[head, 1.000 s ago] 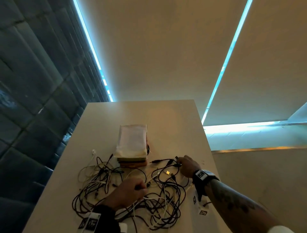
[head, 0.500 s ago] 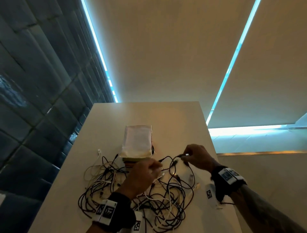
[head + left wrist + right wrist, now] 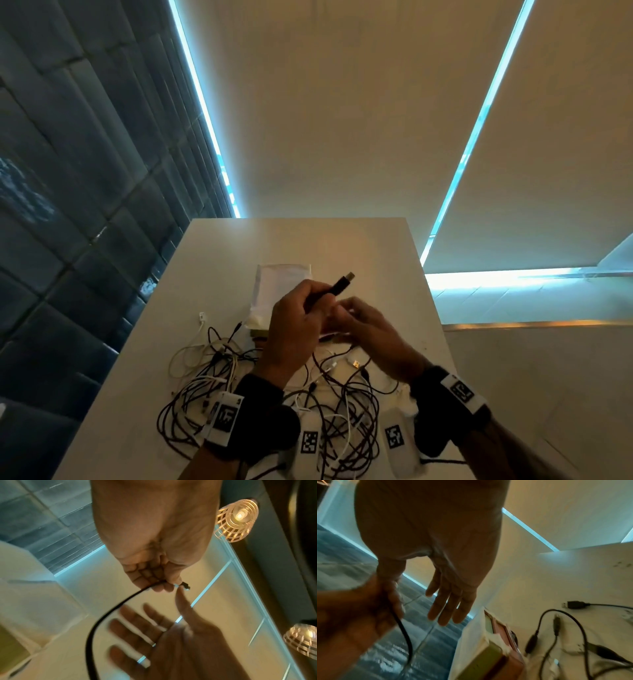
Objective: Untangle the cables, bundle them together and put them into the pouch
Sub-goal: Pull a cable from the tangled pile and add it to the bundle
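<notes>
Left hand (image 3: 294, 329) grips black cable (image 3: 109, 615) (raised above tangle (image 3: 267, 404)); right hand (image 3: 373, 329) spread.

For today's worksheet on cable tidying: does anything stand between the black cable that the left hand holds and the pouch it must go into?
Nothing visible blocks it. The left hand holds the black cable just above the pouch.

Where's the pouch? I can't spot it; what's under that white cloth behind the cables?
Under the white cloth lies a stack: an olive-green item and a pink one. Whether either is the pouch is hidden.
</notes>
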A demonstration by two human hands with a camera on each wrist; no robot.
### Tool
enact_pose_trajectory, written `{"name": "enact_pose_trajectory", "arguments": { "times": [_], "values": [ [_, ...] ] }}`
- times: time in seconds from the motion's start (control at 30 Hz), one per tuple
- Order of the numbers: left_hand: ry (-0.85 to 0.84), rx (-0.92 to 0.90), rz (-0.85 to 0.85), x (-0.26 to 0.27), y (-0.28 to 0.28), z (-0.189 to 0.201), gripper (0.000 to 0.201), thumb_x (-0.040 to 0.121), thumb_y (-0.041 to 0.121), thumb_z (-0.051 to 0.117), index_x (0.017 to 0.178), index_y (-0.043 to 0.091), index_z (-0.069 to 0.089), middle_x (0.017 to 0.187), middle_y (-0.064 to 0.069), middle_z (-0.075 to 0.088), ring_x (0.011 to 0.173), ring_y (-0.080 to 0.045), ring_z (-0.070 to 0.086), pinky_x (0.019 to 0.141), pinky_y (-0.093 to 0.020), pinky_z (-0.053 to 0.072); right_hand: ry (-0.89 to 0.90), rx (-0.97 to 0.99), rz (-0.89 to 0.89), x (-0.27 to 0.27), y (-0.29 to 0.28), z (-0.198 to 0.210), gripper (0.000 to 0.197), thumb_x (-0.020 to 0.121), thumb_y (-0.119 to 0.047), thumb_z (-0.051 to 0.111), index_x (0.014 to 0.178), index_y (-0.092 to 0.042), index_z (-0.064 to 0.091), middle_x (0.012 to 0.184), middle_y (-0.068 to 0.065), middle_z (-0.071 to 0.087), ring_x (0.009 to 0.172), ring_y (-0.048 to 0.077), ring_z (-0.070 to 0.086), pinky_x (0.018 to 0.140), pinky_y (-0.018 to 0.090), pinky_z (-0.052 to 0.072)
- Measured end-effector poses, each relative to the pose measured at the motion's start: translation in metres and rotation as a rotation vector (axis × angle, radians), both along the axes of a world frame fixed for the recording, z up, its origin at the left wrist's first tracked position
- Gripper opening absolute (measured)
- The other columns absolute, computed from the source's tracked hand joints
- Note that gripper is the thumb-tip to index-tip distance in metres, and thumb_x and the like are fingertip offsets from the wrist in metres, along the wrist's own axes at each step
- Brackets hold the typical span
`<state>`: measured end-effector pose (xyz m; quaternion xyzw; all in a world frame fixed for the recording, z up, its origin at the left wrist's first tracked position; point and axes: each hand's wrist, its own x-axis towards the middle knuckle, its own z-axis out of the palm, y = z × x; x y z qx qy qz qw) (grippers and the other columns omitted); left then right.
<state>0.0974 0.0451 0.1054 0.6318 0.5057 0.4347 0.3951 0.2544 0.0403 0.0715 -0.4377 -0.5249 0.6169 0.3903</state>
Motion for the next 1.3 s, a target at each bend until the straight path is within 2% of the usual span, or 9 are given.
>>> {"name": "enact_pose_trajectory", "arguments": {
  "times": [0.1,0.27,0.43,0.53,0.63,0.73,0.9,1.13,1.3],
  "values": [
    [-0.051,-0.009,0.072,-0.002,-0.001,0.003,0.012,0.095,0.021,0.056,0.1,0.031,0.06,0.087,0.003,0.066,0.081,-0.011,0.063,0.07,-0.019,0.052,0.001,-0.006,0.147,-0.014,-0.014,-0.006,0.028,0.098,-0.032,0.047,0.102,-0.01,0.064,0.092,0.002,0.072,0.084,0.021,0.067,0.086,0.043,0.052],
    [-0.113,-0.14,0.035,-0.003,-0.014,-0.002,0.016,0.1,0.025,0.045,0.101,0.025,0.061,0.089,-0.008,0.065,0.083,-0.027,0.064,0.071,-0.039,0.059,0.114,-0.139,0.178,-0.021,-0.017,0.008,0.021,0.095,-0.03,0.052,0.105,-0.013,0.058,0.091,-0.002,0.065,0.07,0.018,0.06,0.059,0.032,0.055],
    [-0.499,-0.286,0.132,0.003,-0.011,0.003,0.033,0.102,0.027,0.037,0.075,0.013,0.048,0.065,-0.007,0.045,0.065,-0.022,0.053,0.075,-0.041,0.049,-0.364,0.171,0.246,-0.027,-0.018,0.002,0.011,0.095,-0.029,0.058,0.106,-0.026,0.06,0.096,-0.012,0.059,0.08,-0.005,0.057,0.073,0.016,0.049],
    [-0.801,-0.313,0.103,0.002,-0.009,0.013,0.029,0.1,0.025,0.038,0.075,0.012,0.045,0.054,0.001,0.033,0.048,-0.012,0.037,0.056,-0.029,0.04,-0.101,0.068,0.268,-0.031,-0.021,-0.003,0.017,0.1,-0.023,0.05,0.101,-0.018,0.066,0.093,-0.002,0.066,0.087,0.007,0.063,0.081,0.021,0.05],
    [-0.943,-0.305,0.078,-0.006,-0.007,0.02,0.024,0.091,0.033,0.044,0.075,0.015,0.045,0.049,0.007,0.029,0.04,-0.006,0.024,0.043,-0.024,0.018,0.222,-0.137,0.296,-0.032,-0.025,-0.002,0.019,0.1,-0.024,0.047,0.096,-0.011,0.06,0.065,0.006,0.055,0.054,0.018,0.056,0.058,0.03,0.054],
    [-0.993,-0.27,0.113,-0.019,-0.003,0.027,0.023,0.091,0.035,0.045,0.077,0.016,0.048,0.05,0.008,0.028,0.04,-0.006,0.02,0.043,-0.025,0.014,0.277,-0.238,0.256,-0.028,-0.02,-0.005,0.024,0.102,-0.027,0.042,0.088,-0.011,0.055,0.054,-0.004,0.033,0.04,0.008,0.029,0.038,0.018,0.034],
    [-1.057,-0.257,0.152,-0.046,0.005,0.043,0.032,0.1,0.033,0.037,0.075,0.019,0.052,0.049,0.009,0.029,0.039,-0.005,0.02,0.04,-0.021,0.018,0.15,-0.159,0.217,-0.014,-0.013,-0.021,0.029,0.1,-0.032,0.046,0.084,-0.011,0.06,0.053,-0.005,0.029,0.042,0.008,0.022,0.038,0.019,0.022],
    [-1.124,-0.178,0.115,-0.069,0.004,0.066,0.036,0.102,0.033,0.034,0.074,0.022,0.054,0.048,0.009,0.027,0.037,-0.003,0.02,0.036,-0.018,0.02,-0.091,-0.097,0.169,-0.01,-0.02,-0.043,0.03,0.101,-0.031,0.044,0.081,-0.013,0.057,0.054,-0.011,0.041,0.045,0.005,0.032,0.043,0.021,0.026],
    [-0.945,-0.235,0.17,-0.061,-0.003,0.065,0.031,0.099,0.033,0.035,0.076,0.019,0.05,0.047,0.008,0.03,0.035,-0.004,0.019,0.036,-0.02,0.014,-0.35,0.024,-0.039,-0.025,-0.012,-0.041,0.029,0.099,-0.019,0.049,0.081,-0.003,0.064,0.053,-0.012,0.047,0.044,-0.001,0.038,0.049,0.02,0.032]
  ]
}}
